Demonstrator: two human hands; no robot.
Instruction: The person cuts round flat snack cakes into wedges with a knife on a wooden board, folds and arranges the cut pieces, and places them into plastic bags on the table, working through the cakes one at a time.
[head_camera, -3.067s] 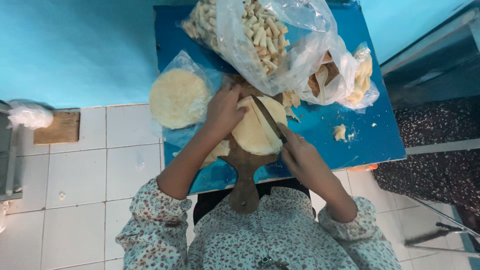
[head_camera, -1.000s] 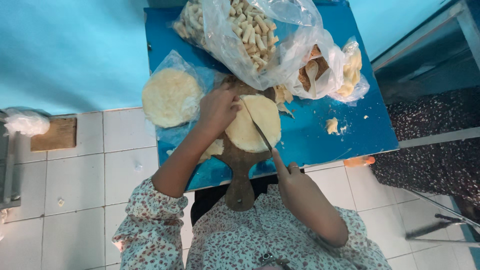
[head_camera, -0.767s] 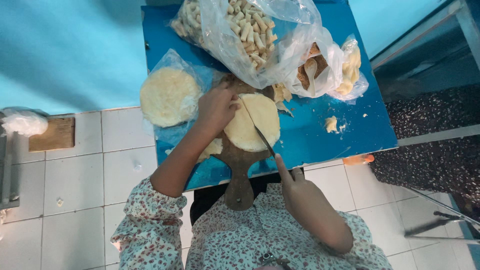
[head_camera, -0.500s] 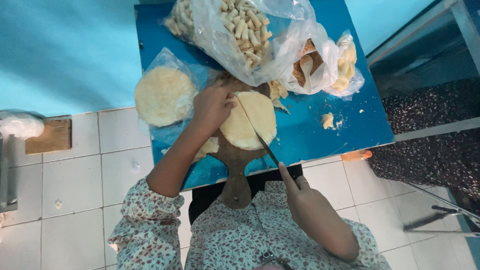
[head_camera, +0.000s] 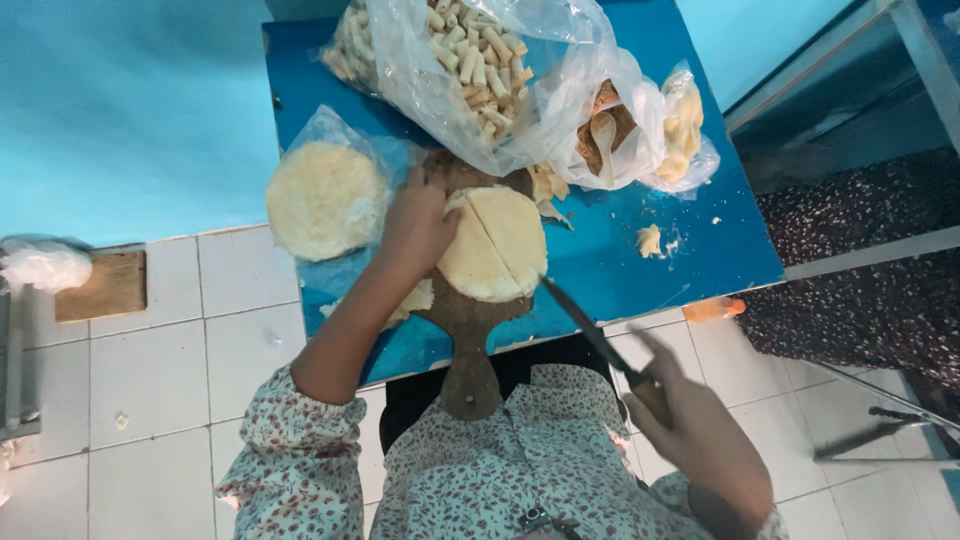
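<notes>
Dough disc (head_camera: 495, 245): pale round, lying flat on the wooden board (head_camera: 470, 330), with one straight cut line running across it from its upper left edge to its lower right edge.
Board: landmark for all that follows; paddle-shaped, brown, on the blue table (head_camera: 620, 255), its handle hanging over the table's near edge toward the person.
Left hand (head_camera: 418, 222): on the board's left part, fingers spread and pressed down on the disc's left edge.
Right hand (head_camera: 700, 440): off the board, to its lower right, past the table's near edge; fingers curled tight round the handle of the knife (head_camera: 590, 335).
Knife: blade slanting up-left, its tip just at the disc's lower right edge, by the end of the cut.
Wrapped rounds (head_camera: 325, 198): a stack of pale flat rounds in clear plastic, just left of the board.
Big bag (head_camera: 470, 65): clear plastic, full of short pale sticks, above the board and overlapping its top edge.
Smaller bags (head_camera: 640, 120): up-right of the board, holding brownish and yellow pieces.
Scraps (head_camera: 650, 240): small pale bits on the table, right of the board.
</notes>
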